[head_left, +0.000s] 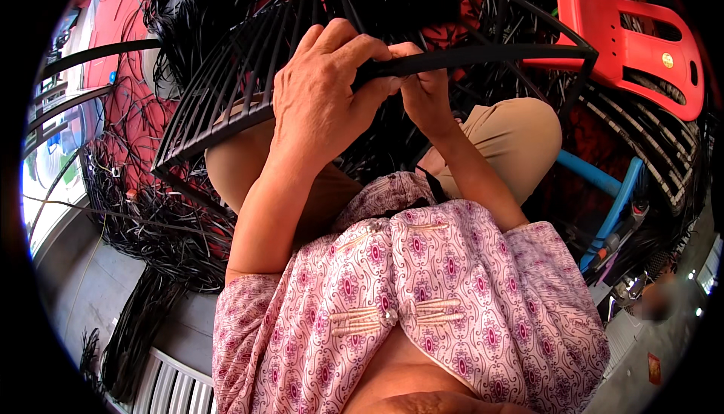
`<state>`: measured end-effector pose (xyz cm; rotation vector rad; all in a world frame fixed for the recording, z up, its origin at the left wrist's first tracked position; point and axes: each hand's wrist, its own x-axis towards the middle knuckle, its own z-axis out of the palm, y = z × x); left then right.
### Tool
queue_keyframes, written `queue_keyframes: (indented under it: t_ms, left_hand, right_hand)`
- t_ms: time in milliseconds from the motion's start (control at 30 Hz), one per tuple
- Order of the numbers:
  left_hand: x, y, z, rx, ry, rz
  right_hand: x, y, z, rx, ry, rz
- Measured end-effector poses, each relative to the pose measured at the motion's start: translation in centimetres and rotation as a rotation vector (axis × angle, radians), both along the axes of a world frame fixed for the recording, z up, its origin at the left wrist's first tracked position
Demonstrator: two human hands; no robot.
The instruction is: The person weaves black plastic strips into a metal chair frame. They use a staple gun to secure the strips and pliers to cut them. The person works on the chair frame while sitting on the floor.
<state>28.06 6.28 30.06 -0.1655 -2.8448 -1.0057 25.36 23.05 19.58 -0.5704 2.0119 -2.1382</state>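
A black frame [516, 53] with a long front bar lies across my lap, above my crossed legs. Parallel black strips [219, 116] run over its left part. My left hand [320, 90] is closed round the bar near its middle, thumb below and fingers on top. Right beside it, my right hand [428, 97] grips the same bar, its fingers curled and partly behind it. The two hands meet at the fingertips. Whether a loose strip is pinched between them is hidden.
Heaps of loose black strips [154, 195] cover the red floor mat at the left. A red plastic chair [626, 44] stands at the far right, and a blue bar [611, 203] lies below it. A white slatted piece [173, 384] is at the lower left.
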Motion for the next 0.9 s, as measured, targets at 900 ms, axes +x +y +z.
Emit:
queue_keyframes:
  t_ms: [900]
  left_hand:
    - [0.0,-2.6,-0.4,0.293,-0.085,-0.106]
  right_hand:
    - [3.9,0.0,2.7,0.063,-0.333,0.052]
